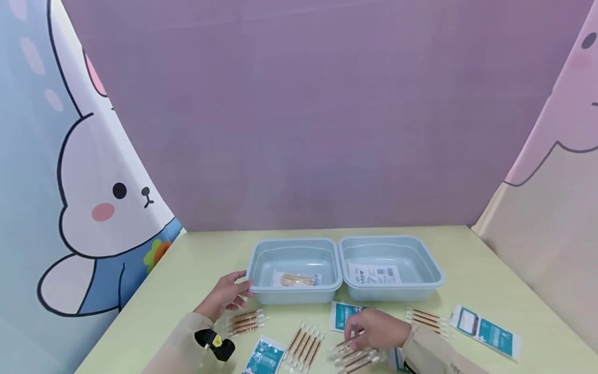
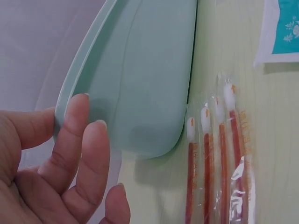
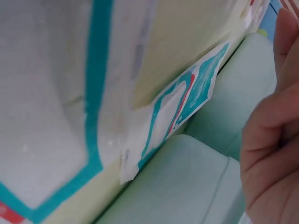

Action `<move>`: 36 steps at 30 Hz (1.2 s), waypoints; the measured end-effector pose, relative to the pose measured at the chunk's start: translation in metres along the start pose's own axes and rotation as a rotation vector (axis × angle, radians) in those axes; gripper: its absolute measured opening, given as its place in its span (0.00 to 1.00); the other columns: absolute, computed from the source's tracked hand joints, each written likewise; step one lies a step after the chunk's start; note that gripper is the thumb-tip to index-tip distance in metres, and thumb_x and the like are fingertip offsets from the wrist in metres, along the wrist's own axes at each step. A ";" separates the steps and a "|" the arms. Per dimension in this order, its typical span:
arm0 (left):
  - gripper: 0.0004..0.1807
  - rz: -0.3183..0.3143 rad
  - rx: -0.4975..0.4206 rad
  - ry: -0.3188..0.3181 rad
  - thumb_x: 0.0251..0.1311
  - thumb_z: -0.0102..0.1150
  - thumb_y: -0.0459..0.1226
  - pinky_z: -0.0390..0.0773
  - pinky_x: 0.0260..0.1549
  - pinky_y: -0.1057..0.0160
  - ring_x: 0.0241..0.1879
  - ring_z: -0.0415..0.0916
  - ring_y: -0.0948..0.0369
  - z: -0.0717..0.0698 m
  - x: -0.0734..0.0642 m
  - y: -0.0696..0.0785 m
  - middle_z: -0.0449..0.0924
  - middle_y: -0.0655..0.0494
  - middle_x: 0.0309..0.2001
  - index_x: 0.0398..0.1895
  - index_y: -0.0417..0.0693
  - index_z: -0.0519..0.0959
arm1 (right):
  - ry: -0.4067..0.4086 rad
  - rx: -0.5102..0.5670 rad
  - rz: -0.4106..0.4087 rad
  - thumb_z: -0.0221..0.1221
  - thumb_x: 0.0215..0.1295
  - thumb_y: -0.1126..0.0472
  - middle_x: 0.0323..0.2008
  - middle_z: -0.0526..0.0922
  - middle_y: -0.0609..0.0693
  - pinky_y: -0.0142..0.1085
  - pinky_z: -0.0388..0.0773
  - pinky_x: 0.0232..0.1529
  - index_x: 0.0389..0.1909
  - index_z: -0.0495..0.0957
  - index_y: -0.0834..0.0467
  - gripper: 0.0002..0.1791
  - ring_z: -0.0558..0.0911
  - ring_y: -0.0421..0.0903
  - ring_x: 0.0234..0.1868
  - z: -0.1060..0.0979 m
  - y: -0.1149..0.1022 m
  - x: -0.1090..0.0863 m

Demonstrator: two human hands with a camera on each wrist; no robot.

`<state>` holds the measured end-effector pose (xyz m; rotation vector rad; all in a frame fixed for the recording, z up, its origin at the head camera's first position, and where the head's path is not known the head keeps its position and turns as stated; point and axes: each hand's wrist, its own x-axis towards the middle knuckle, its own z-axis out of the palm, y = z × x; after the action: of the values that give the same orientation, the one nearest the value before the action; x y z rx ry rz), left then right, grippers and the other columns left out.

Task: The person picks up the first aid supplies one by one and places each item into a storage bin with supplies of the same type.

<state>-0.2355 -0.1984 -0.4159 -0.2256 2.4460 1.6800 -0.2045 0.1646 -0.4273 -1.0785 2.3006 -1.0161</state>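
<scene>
My left hand (image 1: pixel 227 295) pinches the rim at the left end of the left blue basin (image 1: pixel 299 297); thumb and forefinger meet its edge in the left wrist view. A clear packet of pale-stick swabs (image 1: pixel 297 280) lies in that basin. My right hand (image 1: pixel 380 329) pinches the top edge of a clear packet of brown cotton swabs (image 1: pixel 357 362) in front of the basins. Little of that packet shows in the right wrist view. Below my left hand lies another brown swab packet (image 2: pixel 212 158), with a further one (image 1: pixel 303 347) between the hands.
The right blue basin (image 1: pixel 392 294) holds a white printed packet (image 1: pixel 374 274). Teal-and-white packets (image 1: pixel 486 332) lie at the right, in front of the basins and at the near edge (image 1: pixel 265 357). One more swab packet (image 1: pixel 426 320) lies right of my right hand. A purple curtain (image 1: pixel 327 114) hangs behind.
</scene>
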 end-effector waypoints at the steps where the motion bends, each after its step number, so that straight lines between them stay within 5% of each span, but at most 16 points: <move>1: 0.28 0.004 -0.004 -0.003 0.69 0.52 0.41 0.67 0.23 0.63 0.18 0.75 0.60 0.000 0.001 -0.001 0.82 0.53 0.26 0.67 0.34 0.62 | 0.008 0.048 0.006 0.65 0.57 0.65 0.29 0.80 0.39 0.30 0.73 0.33 0.31 0.79 0.57 0.03 0.76 0.30 0.30 -0.001 0.001 0.001; 11: 0.28 -0.019 -0.032 -0.024 0.70 0.50 0.39 0.68 0.24 0.62 0.18 0.74 0.59 0.000 0.005 -0.003 0.82 0.52 0.27 0.68 0.35 0.60 | 0.096 0.245 -0.006 0.60 0.60 0.70 0.27 0.79 0.43 0.26 0.69 0.21 0.36 0.77 0.68 0.05 0.72 0.34 0.21 -0.018 -0.006 0.011; 21: 0.28 -0.017 -0.039 -0.018 0.70 0.51 0.38 0.69 0.23 0.63 0.17 0.74 0.60 0.000 0.004 -0.002 0.82 0.53 0.26 0.69 0.37 0.59 | 0.190 0.216 0.014 0.59 0.61 0.71 0.30 0.82 0.56 0.28 0.69 0.20 0.39 0.78 0.68 0.06 0.76 0.39 0.25 -0.028 -0.017 0.022; 36: 0.33 -0.011 -0.057 -0.022 0.70 0.50 0.36 0.67 0.21 0.63 0.16 0.73 0.61 0.001 0.003 0.001 0.83 0.52 0.24 0.74 0.45 0.52 | 0.383 0.217 0.089 0.59 0.65 0.64 0.36 0.81 0.51 0.41 0.72 0.42 0.38 0.78 0.63 0.06 0.76 0.46 0.38 -0.036 -0.019 0.048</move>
<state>-0.2382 -0.1974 -0.4163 -0.2265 2.3788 1.7400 -0.2473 0.1344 -0.3917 -0.7380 2.4246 -1.5035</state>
